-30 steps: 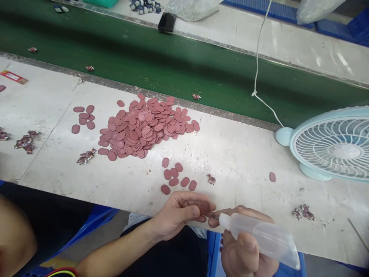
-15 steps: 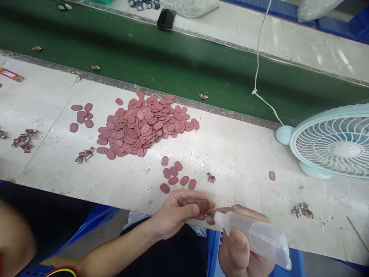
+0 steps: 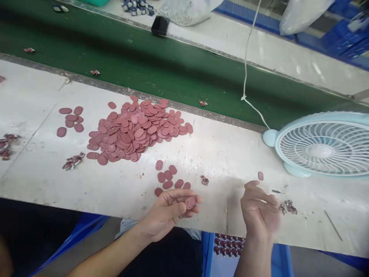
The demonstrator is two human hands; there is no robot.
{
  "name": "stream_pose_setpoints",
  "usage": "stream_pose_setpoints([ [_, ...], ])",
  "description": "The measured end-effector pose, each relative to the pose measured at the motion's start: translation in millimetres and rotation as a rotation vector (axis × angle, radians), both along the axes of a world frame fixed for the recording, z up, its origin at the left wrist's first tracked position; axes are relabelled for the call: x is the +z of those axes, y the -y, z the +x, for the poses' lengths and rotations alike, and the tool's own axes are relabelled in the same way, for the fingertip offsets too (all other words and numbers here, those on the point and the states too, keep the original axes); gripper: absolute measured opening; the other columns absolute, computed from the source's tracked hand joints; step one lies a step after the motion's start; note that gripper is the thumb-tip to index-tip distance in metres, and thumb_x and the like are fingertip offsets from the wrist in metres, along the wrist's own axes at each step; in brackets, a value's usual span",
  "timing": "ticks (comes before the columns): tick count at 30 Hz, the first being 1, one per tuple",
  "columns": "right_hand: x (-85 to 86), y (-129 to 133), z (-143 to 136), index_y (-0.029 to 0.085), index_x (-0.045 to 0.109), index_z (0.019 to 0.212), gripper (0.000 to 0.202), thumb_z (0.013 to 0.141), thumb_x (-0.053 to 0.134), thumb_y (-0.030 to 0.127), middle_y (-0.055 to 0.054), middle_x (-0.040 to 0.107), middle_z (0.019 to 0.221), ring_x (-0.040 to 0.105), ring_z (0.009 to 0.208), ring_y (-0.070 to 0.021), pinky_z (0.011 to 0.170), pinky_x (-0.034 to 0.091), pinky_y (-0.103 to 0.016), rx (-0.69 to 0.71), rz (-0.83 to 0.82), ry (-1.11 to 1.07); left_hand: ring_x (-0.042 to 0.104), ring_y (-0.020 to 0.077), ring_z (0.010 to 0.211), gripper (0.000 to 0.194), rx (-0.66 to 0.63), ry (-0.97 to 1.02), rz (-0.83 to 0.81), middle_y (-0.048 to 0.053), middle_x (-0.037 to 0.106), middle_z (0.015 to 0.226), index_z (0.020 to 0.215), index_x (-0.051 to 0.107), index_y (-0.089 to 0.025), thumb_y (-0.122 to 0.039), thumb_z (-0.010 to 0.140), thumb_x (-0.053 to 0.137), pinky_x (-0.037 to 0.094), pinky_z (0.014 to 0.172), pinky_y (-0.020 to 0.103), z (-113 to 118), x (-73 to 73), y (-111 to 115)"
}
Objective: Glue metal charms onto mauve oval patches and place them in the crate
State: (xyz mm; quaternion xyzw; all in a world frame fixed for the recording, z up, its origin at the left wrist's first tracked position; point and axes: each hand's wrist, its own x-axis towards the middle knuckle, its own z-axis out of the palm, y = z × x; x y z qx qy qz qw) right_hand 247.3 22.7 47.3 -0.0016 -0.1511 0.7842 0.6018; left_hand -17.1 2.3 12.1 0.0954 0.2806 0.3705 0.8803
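My left hand pinches a dusky-pink oval disc with small dark holes, held over the table's front edge. To its right my right hand is slightly blurred above the table, its fingers stretched out and apart, with nothing visible in them. The clear squeeze bottle does not show now. Beyond my right hand lie a thin dark sliver and some small brown figurines. Several loose oval discs lie just beyond my left hand, with one small brown figurine beside them.
A large heap of pink discs covers the table's middle. At right stands a pale blue fan with a white cord. A green belt runs behind. Below the edge, a blue bin holds rows of small brown pieces.
My right hand has moved right, away from my left hand, and the squeeze bottle is no longer seen in it. My left hand still holds the disc. The whole view has shifted slightly.
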Motion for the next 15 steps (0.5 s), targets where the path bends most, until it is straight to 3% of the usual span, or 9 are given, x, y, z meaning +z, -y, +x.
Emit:
stream_pose_setpoints([
  [3,-2.9,-31,-12,0.031,0.070,0.116,0.032,0.093,0.060,0.051,-0.005,0.073,0.091,0.073,0.085,-0.0232,0.057,0.060,-0.033,0.082,0.386,0.242,0.077,0.0165,0.092,0.029,0.012,-0.044,-0.025,0.010,0.080,0.112,0.110,0.078,-0.020,-0.025,0.081,0.082,0.059,0.080,0.020,-7,-4.5,-3],
  [5,-6.1,-48,-24,0.029,0.073,0.111,0.035,0.089,0.065,0.055,-0.005,0.074,0.090,0.072,0.085,-0.0243,0.060,0.061,-0.035,0.065,0.454,0.467,0.076,0.0161,0.092,0.028,0.029,-0.064,-0.035,0.010,0.080,0.112,0.109,0.078,-0.020,-0.025,0.082,0.081,0.059,0.080,0.019,-12,-6.7,-5],
  [8,-11.0,-67,-35,0.025,0.073,0.109,0.039,0.089,0.062,0.056,-0.007,0.074,0.088,0.072,0.085,-0.0243,0.062,0.060,-0.035,-0.046,0.423,0.810,0.076,0.0161,0.092,0.027,0.064,-0.085,-0.044,0.011,0.079,0.116,0.109,0.079,-0.019,-0.024,0.082,0.081,0.059,0.079,0.019,-19,-6.7,-8],
  [12,-15.0,-97,-39,0.021,0.073,0.105,0.043,0.091,0.055,0.057,-0.009,0.075,0.089,0.070,0.086,-0.0241,0.069,0.059,-0.035,-0.446,0.172,1.745,0.076,0.0161,0.089,0.030,0.095,-0.105,-0.061,0.013,0.078,0.117,0.108,0.078,-0.017,-0.024,0.080,0.082,0.059,0.077,0.020,-25,-2.8,-12],
  [15,-14.8,-139,-46,0.016,0.071,0.108,0.043,0.097,0.048,0.050,-0.015,0.074,0.105,0.068,0.100,-0.0271,0.082,0.057,-0.040,-0.566,0.085,1.939,0.075,0.0159,0.088,0.029,0.104,-0.116,-0.051,0.014,0.079,0.114,0.107,0.078,-0.016,-0.025,0.079,0.083,0.059,0.077,0.020,-28,2.5,-13],
])
